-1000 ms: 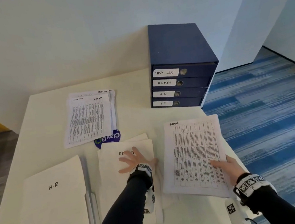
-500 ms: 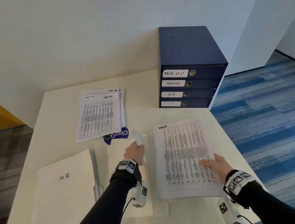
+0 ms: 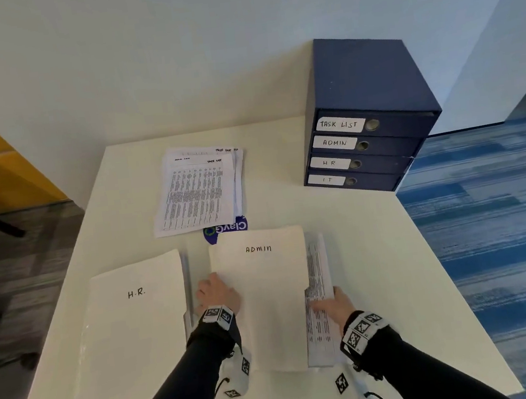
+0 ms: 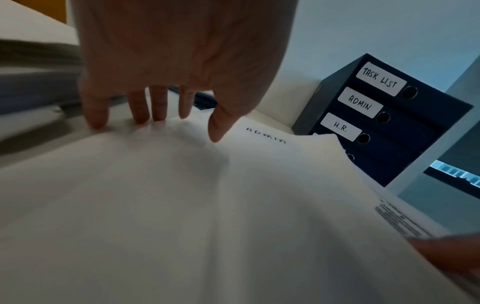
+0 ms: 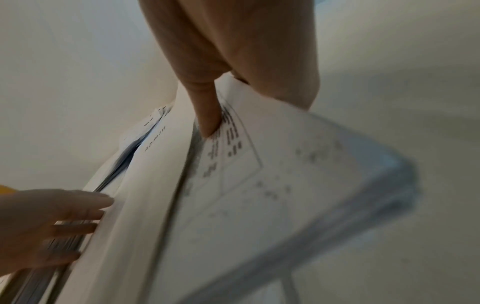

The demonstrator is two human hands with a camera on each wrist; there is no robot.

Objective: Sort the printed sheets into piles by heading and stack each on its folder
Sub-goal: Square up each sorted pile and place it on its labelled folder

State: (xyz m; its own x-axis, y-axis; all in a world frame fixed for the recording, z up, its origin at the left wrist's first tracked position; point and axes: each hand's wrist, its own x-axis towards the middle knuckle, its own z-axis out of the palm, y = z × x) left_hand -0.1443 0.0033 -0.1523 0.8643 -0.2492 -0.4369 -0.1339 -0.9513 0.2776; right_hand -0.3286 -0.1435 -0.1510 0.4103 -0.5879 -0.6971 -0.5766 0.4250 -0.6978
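— Pale wall behind, blue carpet off to one side, and everything laid out on the white bench (image 3: 377,251). See the blue drawer box (image 3: 367,113) at the far corner? Take that as your marker.

— Got it. What's nearest to me from there?

— The ADMIN folder (image 3: 267,298), straight towards us from the box. Its cover is lying over a pile of printed sheets (image 3: 317,292), and only a strip of print shows along the edge on the box's side.

— And the hands?

— The left hand (image 3: 216,293) rests fingertips-down on the folder's far-from-the-box edge, fingers fairly straight, gripping nothing that I can see. The right hand (image 3: 334,306) pinches the exposed edge of the sheets, thumb on top and fingers under.

— So which step is this?

— I'd judge the ADMIN pile is being squared up with its folder. The H.R. folder (image 3: 140,314) lies further from the box, beyond the ADMIN one, and the TASK LIST pile (image 3: 197,190) sits beside the box, towards the wall, with no folder that I can make out.

— Next move?

— Probably nudging the sheets flush, keeping them from fanning, then turning to that TASK LIST pile.
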